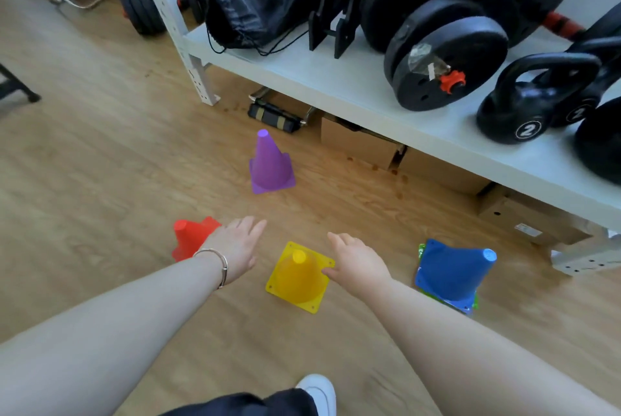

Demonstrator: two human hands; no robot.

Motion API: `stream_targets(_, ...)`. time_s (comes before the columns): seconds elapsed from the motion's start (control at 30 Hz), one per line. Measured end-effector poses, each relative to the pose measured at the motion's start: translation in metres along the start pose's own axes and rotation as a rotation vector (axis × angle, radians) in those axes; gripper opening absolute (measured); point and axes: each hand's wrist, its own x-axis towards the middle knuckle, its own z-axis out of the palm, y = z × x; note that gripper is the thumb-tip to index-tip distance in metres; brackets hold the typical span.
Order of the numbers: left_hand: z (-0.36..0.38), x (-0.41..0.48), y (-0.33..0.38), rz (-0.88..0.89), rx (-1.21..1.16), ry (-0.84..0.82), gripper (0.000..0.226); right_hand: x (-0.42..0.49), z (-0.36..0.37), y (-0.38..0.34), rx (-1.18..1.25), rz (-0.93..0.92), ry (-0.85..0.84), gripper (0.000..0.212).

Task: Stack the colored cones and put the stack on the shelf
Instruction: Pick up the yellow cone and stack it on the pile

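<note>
Our left hand [235,247] and right hand [356,264], both spread empty, flank the glossy yellow square-based plastic cone [299,276] on the wood-grain floor [100,163].

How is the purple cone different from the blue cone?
The purple cone stands alone on bare floor, while the blue cone sits on a green one whose edges peek out beneath. The purple cone is nearer the shelf's white post; the blue cone is off to the right. Both stand upright with square bases.
</note>
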Motion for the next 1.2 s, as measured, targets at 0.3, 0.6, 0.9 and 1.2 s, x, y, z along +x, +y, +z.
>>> stream_targets(0.3,0.06,0.009,0.027,0.061,0.019,-0.121,0.066,0.014,0.056,0.001,0.033,0.034,-0.137,0.075)
stream_targets(0.6,0.083,0.028,0.045,0.015,-0.063,-0.226,0.049,0.022,0.077,0.002,0.115,0.066,-0.185,0.07)
stream_targets(0.9,0.079,0.042,0.044,0.049,-0.177,-0.297,0.045,0.03,0.076,0.001,0.143,0.075,-0.147,0.059)
stream_targets(1.2,0.053,0.05,0.046,0.047,-0.536,-0.126,0.065,0.029,0.048,0.027,0.305,0.059,-0.021,0.07)
